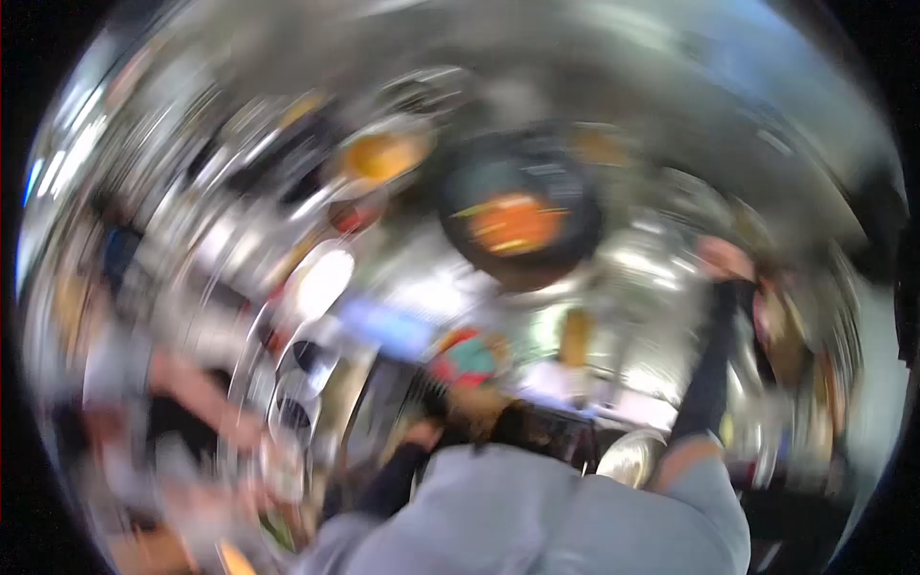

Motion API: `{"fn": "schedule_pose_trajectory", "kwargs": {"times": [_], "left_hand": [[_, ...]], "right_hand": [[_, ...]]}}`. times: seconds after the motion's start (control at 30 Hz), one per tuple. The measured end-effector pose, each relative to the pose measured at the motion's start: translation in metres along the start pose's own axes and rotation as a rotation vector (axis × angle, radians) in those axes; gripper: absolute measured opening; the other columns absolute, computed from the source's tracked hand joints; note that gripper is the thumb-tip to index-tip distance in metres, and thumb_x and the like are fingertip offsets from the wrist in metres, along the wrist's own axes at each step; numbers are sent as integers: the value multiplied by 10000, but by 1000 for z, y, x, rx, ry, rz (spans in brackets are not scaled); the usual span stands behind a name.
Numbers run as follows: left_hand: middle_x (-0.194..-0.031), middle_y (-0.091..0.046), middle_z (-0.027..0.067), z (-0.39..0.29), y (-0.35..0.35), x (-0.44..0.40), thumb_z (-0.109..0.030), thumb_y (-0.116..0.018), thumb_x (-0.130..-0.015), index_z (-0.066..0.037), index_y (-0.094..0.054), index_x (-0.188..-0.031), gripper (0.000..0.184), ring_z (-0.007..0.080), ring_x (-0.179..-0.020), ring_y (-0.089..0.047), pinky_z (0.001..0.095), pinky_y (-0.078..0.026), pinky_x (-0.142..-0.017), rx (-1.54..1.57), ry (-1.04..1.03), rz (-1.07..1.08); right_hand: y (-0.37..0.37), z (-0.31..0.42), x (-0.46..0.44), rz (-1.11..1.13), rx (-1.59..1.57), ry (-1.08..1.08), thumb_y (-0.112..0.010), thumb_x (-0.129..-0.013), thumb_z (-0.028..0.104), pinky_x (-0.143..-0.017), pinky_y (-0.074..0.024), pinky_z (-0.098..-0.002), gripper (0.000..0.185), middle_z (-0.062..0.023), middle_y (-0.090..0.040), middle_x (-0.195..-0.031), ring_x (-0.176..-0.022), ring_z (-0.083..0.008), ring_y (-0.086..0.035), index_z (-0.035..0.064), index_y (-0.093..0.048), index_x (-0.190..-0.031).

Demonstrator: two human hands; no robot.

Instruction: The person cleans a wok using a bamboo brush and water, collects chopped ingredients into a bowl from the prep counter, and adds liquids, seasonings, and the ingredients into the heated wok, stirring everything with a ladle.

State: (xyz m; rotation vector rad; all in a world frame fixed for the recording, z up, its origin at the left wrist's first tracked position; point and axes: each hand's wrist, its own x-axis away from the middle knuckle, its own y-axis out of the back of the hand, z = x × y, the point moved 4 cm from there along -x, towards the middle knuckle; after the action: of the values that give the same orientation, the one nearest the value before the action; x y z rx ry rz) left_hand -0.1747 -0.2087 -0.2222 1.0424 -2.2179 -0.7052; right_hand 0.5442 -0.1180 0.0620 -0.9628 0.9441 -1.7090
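The whole head view is smeared by motion. My right hand point(725, 259) is stretched far out at the right, at the end of a dark sleeve, beside shiny metal surfaces. Its fingers are too blurred to read, and I cannot make out what it touches. Close to my body is my left hand point(422, 433), mostly a blur. Near it lies a red and teal round item point(468, 356) whose kind I cannot tell. Ahead of me sits a dark wok-like pan point(575, 244) with orange food point(517, 223) inside.
A bowl of yellow-orange content point(381, 156) stands left of the pan. Nearer are a bright white round dish point(322, 281) and metal containers point(305, 369). Another person's forearm point(206, 398) reaches in from the left. A round metal bowl point(632, 458) is by my right side.
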Motion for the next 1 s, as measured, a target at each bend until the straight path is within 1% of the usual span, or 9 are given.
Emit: {"fn": "schedule_pose_trajectory", "kwargs": {"times": [0.1, 0.23, 0.33, 0.57, 0.67, 0.8, 0.83, 0.97, 1.0], "left_hand": [[-801, -589, 193, -45, 38, 19, -359, -450, -774, -55, -588, -846, 342, 375, -758, -556, 431, -448, -684, -80, 284, 43], [-949, -591, 160, -35, 26, 40, -341, -477, -738, -88, -609, -946, 353, 316, -892, -556, 386, -437, -792, 116, 600, -83], [-953, -594, 151, -36, 19, 60, -334, -494, -732, -97, -615, -951, 345, 303, -905, -555, 373, -434, -803, 183, 652, -162], [-952, -595, 151, -30, -2, 121, -354, -512, -731, -109, -618, -954, 348, 297, -885, -560, 368, -432, -797, 390, 683, -260], [-936, -591, 168, 18, -36, 145, -384, -460, -760, -95, -616, -928, 369, 319, -857, -553, 398, -424, -763, 349, 675, -169], [-1011, -569, 150, 32, -44, 182, -343, -377, -841, -123, -560, -992, 324, 312, -885, -542, 403, -427, -777, 22, 194, -116], [-1026, -567, 121, 64, -62, 185, -320, -404, -839, -154, -535, -1027, 283, 306, -886, -539, 413, -429, -776, 109, 490, 244], [-681, -604, 116, 77, -61, 219, -196, -433, -822, 33, -560, -770, 267, 182, -605, -589, 292, -469, -516, 812, 760, -45], [-676, -604, 122, 68, -54, 228, -205, -449, -816, 32, -563, -753, 270, 199, -617, -593, 306, -473, -520, 807, 770, -59]], "right_hand": [[15, 73, -81, -115, 1028, 285, -515, -758, 102, -503, -418, -241, 109, -30, -493, -670, -570, -113, -468, 18, -543, -822], [-13, 86, -153, -282, 675, 327, -545, -759, 103, -614, -451, -300, 97, -65, -519, -744, -673, -159, -505, 41, -580, -826], [-12, 80, -187, -89, 299, -168, -526, -785, 158, -538, -427, -291, 117, -36, -520, -682, -604, -159, -503, 78, -542, -701], [-5, 74, -139, -472, 1425, 12, -447, -823, 258, -386, -323, -306, 196, -31, -481, -576, -448, -172, -423, 121, -511, -699], [16, 36, -71, -259, 1162, 202, -460, -822, 212, -501, -427, -329, 282, -79, -557, -817, -570, -216, -512, 62, -508, -1055], [9, -55, 50, -55, 2037, 685, -472, -788, 130, -542, -432, -280, 402, -62, -534, -899, -637, -159, -503, 72, -397, -1178], [7, -74, 81, -101, 2021, 758, -482, -772, 79, -534, -427, -257, 449, -51, -523, -910, -629, -136, -492, 80, -370, -1207], [-37, -158, 240, -457, 1633, 487, -496, -740, -10, -635, -436, -232, 543, -64, -507, -968, -704, -102, -484, 48, -327, -1253], [9, -164, 249, -353, 1867, 732, -507, -737, 55, -827, -404, -344, 560, -198, -523, -1076, -972, -319, -524, 77, -319, -1264]]}}
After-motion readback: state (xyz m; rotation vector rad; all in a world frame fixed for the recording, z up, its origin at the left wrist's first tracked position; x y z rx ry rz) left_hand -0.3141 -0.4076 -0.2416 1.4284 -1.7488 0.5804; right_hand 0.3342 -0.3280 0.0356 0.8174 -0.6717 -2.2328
